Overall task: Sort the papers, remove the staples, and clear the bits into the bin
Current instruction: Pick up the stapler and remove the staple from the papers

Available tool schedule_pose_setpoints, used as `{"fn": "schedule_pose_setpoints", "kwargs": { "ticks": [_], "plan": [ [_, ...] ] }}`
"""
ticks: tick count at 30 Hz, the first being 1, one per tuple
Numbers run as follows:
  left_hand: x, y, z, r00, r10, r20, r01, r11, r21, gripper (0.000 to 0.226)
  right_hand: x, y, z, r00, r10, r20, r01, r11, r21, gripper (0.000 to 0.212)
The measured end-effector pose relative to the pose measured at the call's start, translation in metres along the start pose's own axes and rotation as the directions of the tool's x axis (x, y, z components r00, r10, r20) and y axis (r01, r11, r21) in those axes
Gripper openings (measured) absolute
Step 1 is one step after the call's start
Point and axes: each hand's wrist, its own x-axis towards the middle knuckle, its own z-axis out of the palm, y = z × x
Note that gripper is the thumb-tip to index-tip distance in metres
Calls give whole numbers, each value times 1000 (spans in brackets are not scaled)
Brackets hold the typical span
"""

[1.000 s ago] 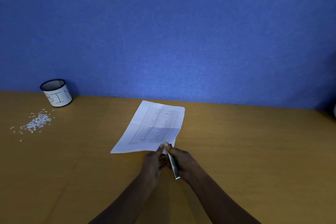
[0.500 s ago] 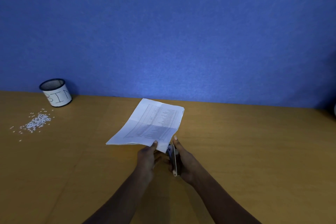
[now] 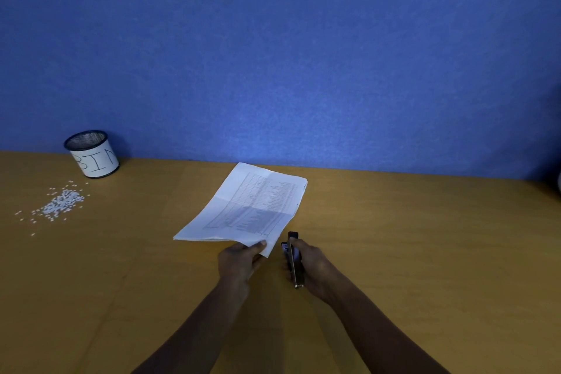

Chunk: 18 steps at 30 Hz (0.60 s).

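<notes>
A felt-like blue wall point(image 3: 273, 55) backs a smooth tan wooden counter point(image 3: 425, 252), where the creased white papers point(image 3: 249, 206), printed with a table, lie mid-counter with their long axis running from near-left to far-right. A round mesh bin point(image 3: 92, 153) with a white label stands far left, tiny white bits point(image 3: 60, 203) scattered before it. The left hand point(image 3: 239, 261) pinches the papers' near corner, now lifted and drawn left of where it was, while the right hand point(image 3: 312, 267) has its fingers wrapped around a slim metal stapler point(image 3: 293, 258) pointing away, now clear of the papers.
</notes>
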Motion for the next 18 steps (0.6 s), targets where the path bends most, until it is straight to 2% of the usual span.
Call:
{"fn": "schedule_pose_setpoints", "kwargs": {
  "ticks": [2,6,9,10,13,18],
  "plan": [
    [0,0,-3,1000,16,-9,-16,1000,14,14,4,-2,-3,999,-42,-35,36,989,-142,18],
    [2,4,-11,999,49,-22,-47,997,65,11,14,-7,-15,980,-162,-116,102,909,-404,16],
    [7,9,-19,996,66,-52,-62,994,90,13,22,-12,-31,936,-307,-174,108,718,-688,16],
    [8,11,-21,996,70,-56,-65,993,94,13,25,-14,-36,920,-341,-191,83,647,-758,24],
    [11,13,-25,996,76,-50,-70,991,115,17,31,-16,-52,863,-437,-252,13,518,-855,41],
    [12,14,-29,998,59,-34,-54,991,125,30,44,-16,-75,776,-529,-343,-24,519,-855,43]
  ]
}}
